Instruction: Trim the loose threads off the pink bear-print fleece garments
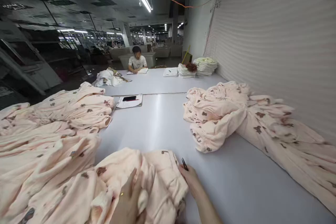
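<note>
A pink fleece garment (157,171) with brown bear prints lies bunched at the near edge of the white table (162,122). My left hand (129,199), with a ring on one finger, lies flat and open on the fleece. My right hand (190,179) rests at the garment's right edge, closed on a small dark pair of snips (184,164) whose tips point up and away from me.
Large heaps of the same pink fleece lie at the left (49,136) and right (236,115). A clipboard with papers and a phone (130,100) sits mid-table. At the far end a person (137,62) sits writing, beside folded stacks (204,65) and white cloth (109,77).
</note>
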`<state>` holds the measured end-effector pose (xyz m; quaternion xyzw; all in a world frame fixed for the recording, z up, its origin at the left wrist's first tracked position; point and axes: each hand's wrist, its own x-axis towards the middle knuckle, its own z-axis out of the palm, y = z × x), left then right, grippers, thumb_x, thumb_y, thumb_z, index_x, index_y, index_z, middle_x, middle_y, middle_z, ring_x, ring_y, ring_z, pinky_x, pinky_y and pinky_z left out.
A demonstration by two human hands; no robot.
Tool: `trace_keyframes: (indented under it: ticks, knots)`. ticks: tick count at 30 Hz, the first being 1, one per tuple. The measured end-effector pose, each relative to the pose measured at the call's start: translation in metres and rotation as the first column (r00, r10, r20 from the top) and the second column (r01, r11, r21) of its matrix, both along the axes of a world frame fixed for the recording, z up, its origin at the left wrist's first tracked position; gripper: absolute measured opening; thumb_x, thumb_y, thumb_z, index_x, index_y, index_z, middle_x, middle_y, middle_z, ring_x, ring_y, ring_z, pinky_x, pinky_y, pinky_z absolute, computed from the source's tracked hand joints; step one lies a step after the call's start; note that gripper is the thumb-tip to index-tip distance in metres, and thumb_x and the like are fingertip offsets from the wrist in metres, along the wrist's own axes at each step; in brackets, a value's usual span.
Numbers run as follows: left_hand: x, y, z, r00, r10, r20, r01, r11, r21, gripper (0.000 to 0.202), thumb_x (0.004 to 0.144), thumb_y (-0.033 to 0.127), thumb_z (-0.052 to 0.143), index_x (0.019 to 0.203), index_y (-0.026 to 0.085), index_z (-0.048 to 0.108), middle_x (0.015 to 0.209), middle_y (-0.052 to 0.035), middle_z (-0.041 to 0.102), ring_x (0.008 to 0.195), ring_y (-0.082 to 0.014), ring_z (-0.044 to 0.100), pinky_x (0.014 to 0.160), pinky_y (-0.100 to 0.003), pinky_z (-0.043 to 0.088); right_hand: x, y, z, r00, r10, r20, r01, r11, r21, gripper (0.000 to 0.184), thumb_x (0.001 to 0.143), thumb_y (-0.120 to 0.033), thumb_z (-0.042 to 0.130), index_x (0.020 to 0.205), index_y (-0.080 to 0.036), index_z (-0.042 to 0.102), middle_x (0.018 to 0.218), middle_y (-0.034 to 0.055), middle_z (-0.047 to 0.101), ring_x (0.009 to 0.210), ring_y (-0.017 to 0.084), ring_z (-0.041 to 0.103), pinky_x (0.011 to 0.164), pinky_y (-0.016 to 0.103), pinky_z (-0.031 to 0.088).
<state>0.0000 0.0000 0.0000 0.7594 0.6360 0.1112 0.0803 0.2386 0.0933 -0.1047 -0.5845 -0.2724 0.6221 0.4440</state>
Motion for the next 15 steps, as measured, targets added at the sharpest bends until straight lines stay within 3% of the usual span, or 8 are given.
trace_keyframes:
  ticks: [2,5,9,12,15]
  knots:
    - [0.008,0.017,0.014,0.976,-0.208,0.069,0.217,0.964,-0.152,0.048,0.07,0.012,0.056,0.116,0.026,0.065,0.13,-0.0105,0.06,0.124,-0.0358,0.047,0.101,-0.046,0.034,-0.001,-0.008,0.009,1.0,-0.002,-0.03,0.004,0.999,0.037,0.019,0.076,-0.029,0.071,0.085,-0.013,0.066,0.073,-0.0008,0.068,0.07,0.015,0.065,0.066,0.027,0.05]
    - [0.025,0.045,0.033,0.93,-0.328,0.163,0.361,0.898,-0.253,0.027,0.069,0.018,0.06,0.091,0.03,0.07,0.094,-0.0016,0.073,0.094,-0.0248,0.064,0.086,-0.031,0.044,-0.011,-0.023,0.024,0.997,0.014,-0.07,-0.007,0.995,0.099,0.031,0.068,-0.035,0.073,0.089,-0.013,0.068,0.076,0.0025,0.072,0.076,0.02,0.067,0.068,0.027,0.051]
    - [0.055,0.083,0.045,0.957,-0.194,0.214,0.247,0.935,-0.255,0.021,0.078,0.023,0.048,0.092,0.023,0.064,0.091,-0.0039,0.069,0.083,-0.0202,0.061,0.074,-0.028,0.043,-0.037,-0.045,0.04,0.997,0.038,-0.061,-0.026,0.983,0.182,0.031,0.069,-0.037,0.068,0.092,-0.015,0.069,0.084,0.0037,0.073,0.082,0.022,0.068,0.073,0.029,0.052]
    - [0.064,0.096,0.035,0.973,-0.06,0.222,0.134,0.933,-0.335,0.018,0.079,0.032,0.048,0.073,0.019,0.06,0.072,-0.0042,0.065,0.069,-0.0212,0.059,0.063,-0.03,0.039,-0.053,-0.059,0.04,0.999,0.022,0.041,-0.03,0.98,0.199,0.024,0.065,-0.035,0.071,0.082,-0.017,0.072,0.077,0.0033,0.073,0.079,0.024,0.068,0.071,0.029,0.053]
    - [0.056,0.091,0.017,0.962,0.022,0.272,0.105,0.89,-0.444,0.015,0.073,0.034,0.057,0.074,0.019,0.059,0.068,-0.0002,0.064,0.065,-0.0192,0.059,0.059,-0.027,0.038,-0.058,-0.068,0.035,0.988,-0.01,0.155,-0.023,0.978,0.208,0.016,0.064,-0.033,0.072,0.073,-0.02,0.072,0.078,0.0039,0.073,0.081,0.025,0.068,0.071,0.029,0.054]
